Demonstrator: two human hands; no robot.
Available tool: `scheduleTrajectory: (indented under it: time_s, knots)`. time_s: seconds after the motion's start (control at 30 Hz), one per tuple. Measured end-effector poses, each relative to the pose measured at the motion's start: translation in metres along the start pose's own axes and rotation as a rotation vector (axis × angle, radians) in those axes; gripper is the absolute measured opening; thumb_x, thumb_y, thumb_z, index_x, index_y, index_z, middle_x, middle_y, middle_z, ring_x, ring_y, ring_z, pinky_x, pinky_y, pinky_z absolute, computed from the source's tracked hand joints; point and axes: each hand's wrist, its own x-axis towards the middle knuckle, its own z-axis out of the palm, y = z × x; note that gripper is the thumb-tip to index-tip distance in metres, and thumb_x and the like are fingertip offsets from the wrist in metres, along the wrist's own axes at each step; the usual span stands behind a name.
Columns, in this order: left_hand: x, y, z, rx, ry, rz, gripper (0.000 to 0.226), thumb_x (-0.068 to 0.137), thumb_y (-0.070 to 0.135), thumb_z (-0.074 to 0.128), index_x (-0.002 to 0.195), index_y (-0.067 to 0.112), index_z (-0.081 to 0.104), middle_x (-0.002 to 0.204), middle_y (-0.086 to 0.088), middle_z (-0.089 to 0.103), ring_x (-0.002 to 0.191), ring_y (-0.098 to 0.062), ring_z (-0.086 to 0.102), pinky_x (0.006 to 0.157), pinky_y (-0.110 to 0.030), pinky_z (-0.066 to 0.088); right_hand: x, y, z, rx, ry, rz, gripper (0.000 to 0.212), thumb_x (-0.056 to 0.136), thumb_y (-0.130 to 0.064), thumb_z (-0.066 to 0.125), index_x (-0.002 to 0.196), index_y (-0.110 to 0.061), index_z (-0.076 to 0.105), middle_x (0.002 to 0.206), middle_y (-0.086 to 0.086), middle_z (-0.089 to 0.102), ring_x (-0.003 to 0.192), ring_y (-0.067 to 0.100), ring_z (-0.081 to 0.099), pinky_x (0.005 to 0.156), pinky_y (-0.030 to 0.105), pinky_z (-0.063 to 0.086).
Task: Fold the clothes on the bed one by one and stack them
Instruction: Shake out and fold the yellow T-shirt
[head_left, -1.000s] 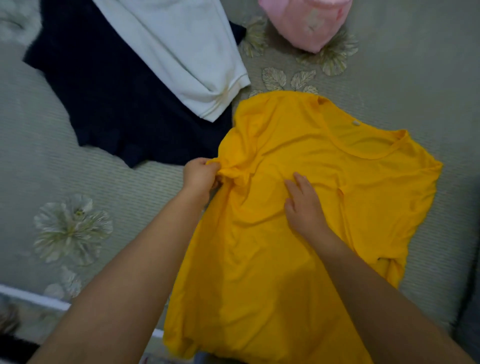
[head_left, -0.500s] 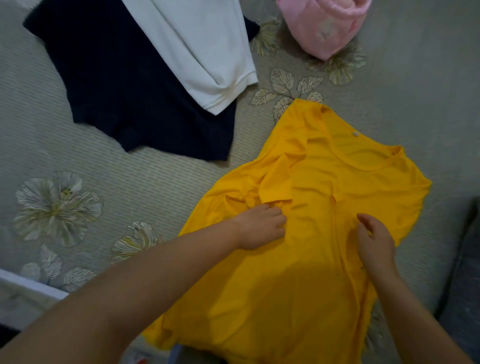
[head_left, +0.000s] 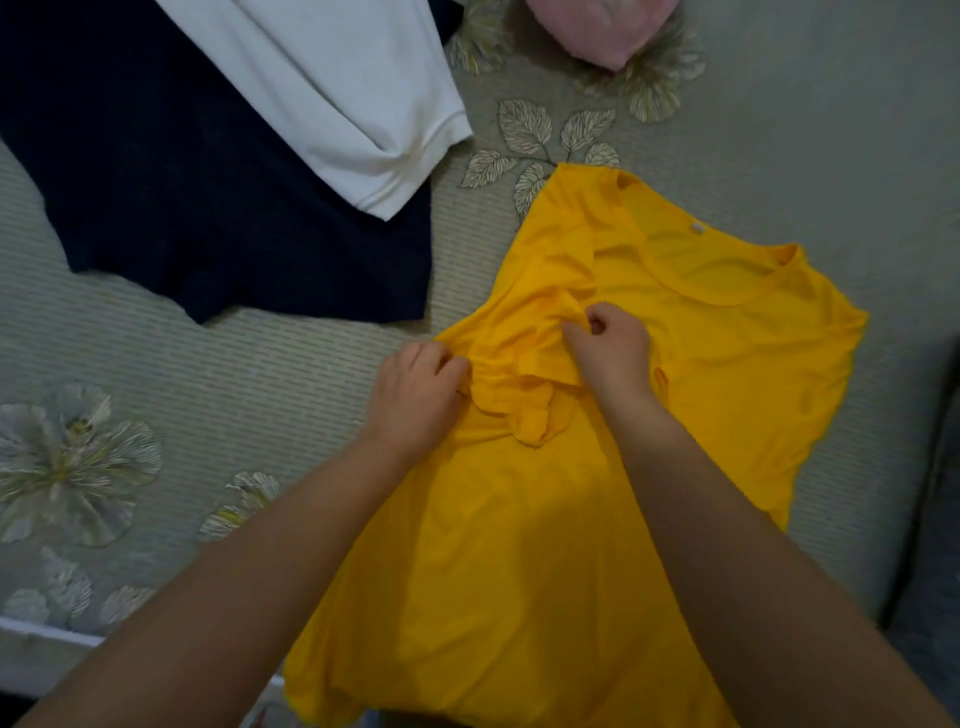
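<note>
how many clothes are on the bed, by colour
yellow: 1, the yellow t-shirt, gripped by the left hand and the right hand
navy: 1, the navy garment
white: 1, the white garment, lying on the navy one
pink: 1, the pink garment, partly out of frame
total: 4

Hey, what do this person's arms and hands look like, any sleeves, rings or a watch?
Both forearms are bare, with no sleeve in view. The left hand and the right hand show no ring, watch, bracelet or glove. Their nails look short and unpainted.
</note>
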Motion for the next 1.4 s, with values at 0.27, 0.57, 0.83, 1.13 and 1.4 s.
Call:
scheduleTrajectory:
  time_s: [0.27, 0.57, 0.83, 1.13, 1.4]
  knots:
    - [-0.004, -0.01, 0.006, -0.138, 0.079, -0.01, 0.022, 0.069, 0.023, 0.043, 0.078, 0.011, 0.06, 0.065, -0.011, 0.06, 0.065, -0.025, 0.053, 0.052, -0.03, 0.045, -0.004, 0.041, -0.058, -0.383, -0.079, 0.063, 0.039, 0.083, -0.014, 0.055, 0.118, 0.003, 0.056, 0.116, 0.024, 0.059, 0.109, 0.034, 0.054, 0.087, 0.034, 0.038]
    - [0.004, -0.021, -0.002, -0.268, 0.133, 0.128, 0.034, 0.075, 0.015, 0.044, 0.109, 0.017, 0.047, 0.081, -0.009, 0.057, 0.072, -0.02, 0.043, 0.051, -0.028, 0.045, 0.092, -0.058, -0.001, -0.056, -0.174, -0.174, 0.038, 0.087, -0.006, 0.054, 0.125, -0.008, 0.053, 0.072, -0.008, 0.044, 0.069, 0.004, 0.045, 0.06, 0.012, 0.036]
    - [-0.021, -0.047, -0.009, -0.358, 0.028, -0.126, 0.031, 0.082, 0.019, 0.041, 0.111, 0.023, 0.047, 0.076, -0.014, 0.059, 0.066, -0.012, 0.05, 0.044, -0.022, 0.04, 0.125, -0.089, 0.041, 0.094, -0.128, -0.275, 0.029, 0.084, 0.001, 0.055, 0.112, -0.003, 0.062, 0.068, -0.014, 0.04, 0.06, -0.005, 0.038, 0.058, 0.005, 0.032]
    - [-0.026, -0.046, -0.023, -0.276, -0.065, -0.315, 0.042, 0.085, 0.023, 0.043, 0.116, -0.001, 0.057, 0.094, -0.024, 0.058, 0.083, -0.036, 0.057, 0.068, -0.034, 0.044, 0.087, -0.068, 0.029, -0.009, -0.08, -0.373, 0.039, 0.089, -0.002, 0.047, 0.128, -0.002, 0.048, 0.118, 0.014, 0.056, 0.096, 0.012, 0.051, 0.078, 0.005, 0.035]
    - [-0.072, -0.025, -0.031, -0.285, -0.181, -0.376, 0.062, 0.085, 0.039, 0.036, 0.121, -0.01, 0.049, 0.105, -0.029, 0.056, 0.095, -0.042, 0.052, 0.081, -0.047, 0.041, -0.052, 0.054, 0.021, 0.024, 0.284, -0.306, 0.027, 0.08, -0.005, 0.047, 0.088, 0.013, 0.064, 0.084, 0.03, 0.065, 0.081, 0.018, 0.055, 0.069, 0.025, 0.039]
